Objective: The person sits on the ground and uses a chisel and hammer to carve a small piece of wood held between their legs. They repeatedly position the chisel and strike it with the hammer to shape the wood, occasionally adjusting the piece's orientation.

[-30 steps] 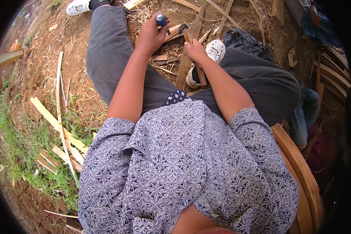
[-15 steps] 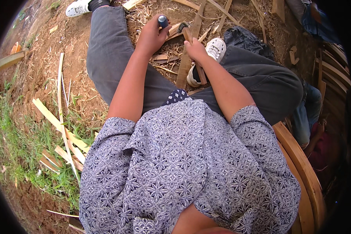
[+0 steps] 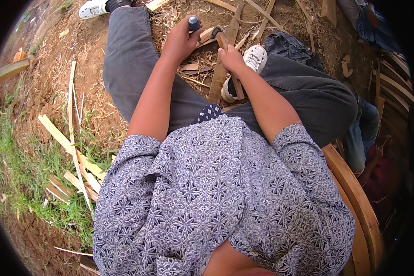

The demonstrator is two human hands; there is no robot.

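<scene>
My left hand (image 3: 180,40) is closed around the blue, round-ended handle (image 3: 194,23) of a tool. Its lower part is hidden, so I cannot tell its kind. In my right hand (image 3: 231,60) is a hammer (image 3: 222,41), gripped by its wooden handle. The dark metal hammer head (image 3: 216,31) is just right of the blue handle, apart from it. Pale wood (image 3: 207,35) shows between the two tools, partly covered by my left hand. A long board (image 3: 217,79) lies on the ground under the hammer, between my legs.
Wood strips (image 3: 73,145) lie over grass at left. A black plastic bag (image 3: 292,49) rests beyond my right knee. Curved timber pieces (image 3: 354,198) stand close at my right side. Another person's jeans (image 3: 365,126) show at the right, near stacked curved wood (image 3: 395,80).
</scene>
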